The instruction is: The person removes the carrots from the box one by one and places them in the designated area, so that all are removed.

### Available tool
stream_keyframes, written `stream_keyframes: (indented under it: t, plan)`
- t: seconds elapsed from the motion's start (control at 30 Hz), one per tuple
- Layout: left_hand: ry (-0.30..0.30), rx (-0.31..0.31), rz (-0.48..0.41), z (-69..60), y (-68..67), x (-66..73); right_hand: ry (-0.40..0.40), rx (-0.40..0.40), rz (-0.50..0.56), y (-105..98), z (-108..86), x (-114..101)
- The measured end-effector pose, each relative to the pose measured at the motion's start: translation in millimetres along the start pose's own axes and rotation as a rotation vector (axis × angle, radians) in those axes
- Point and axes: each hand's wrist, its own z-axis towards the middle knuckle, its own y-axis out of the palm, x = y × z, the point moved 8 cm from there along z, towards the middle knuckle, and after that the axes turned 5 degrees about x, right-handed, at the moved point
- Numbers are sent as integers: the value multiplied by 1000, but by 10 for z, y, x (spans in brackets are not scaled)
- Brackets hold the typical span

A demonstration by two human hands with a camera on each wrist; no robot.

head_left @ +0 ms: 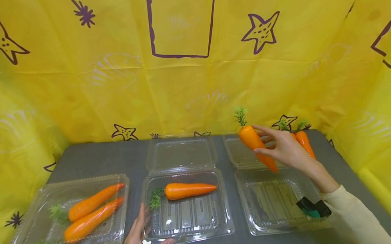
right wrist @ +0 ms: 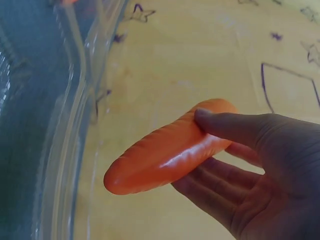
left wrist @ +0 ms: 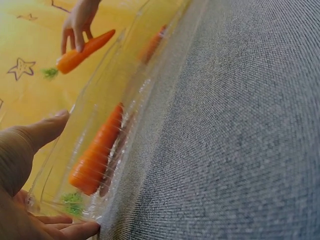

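In the head view my right hand (head_left: 285, 148) grips an orange carrot (head_left: 251, 137) with a green leafy top, raised above the right clear plastic container (head_left: 247, 208). The right wrist view shows my thumb on one side of the carrot (right wrist: 170, 150) and fingers underneath. My left hand (head_left: 136, 241) touches the near left corner of the middle clear container (head_left: 228, 219), thumb at its front edge and fingers along its left side. Inside that container lies one carrot (head_left: 188, 189), its top to the left. Both containers' lids are folded back.
A closed clear container (head_left: 127, 222) at the left holds two carrots (head_left: 87, 225). More carrots (head_left: 304, 143) lie at the back right, partly behind my right hand. A black and green piece (head_left: 314, 208) shows near my right sleeve. Yellow patterned cloth (head_left: 190, 78) surrounds the grey table (head_left: 95, 161).
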Motion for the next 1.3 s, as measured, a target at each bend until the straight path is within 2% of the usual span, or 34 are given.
stream_keyframes:
  t: [0.3,0.67,0.97,1.07,1.3]
  plan:
    - [24,13,22,-6,-9,10,121,-13,38,-109,-87,334]
    - [-30,-14,21,1,3,-11,290,-54,122,-315,-241,720]
    - [-9,-4,3,-14,-25,-2,272,7,110,-437,-299,1004]
    - [-13,-10,7,-16,-22,1,300,38,101,-488,-332,1110]
    - [-29,-16,15,-10,-11,2,340,163,64,-689,-399,1396]
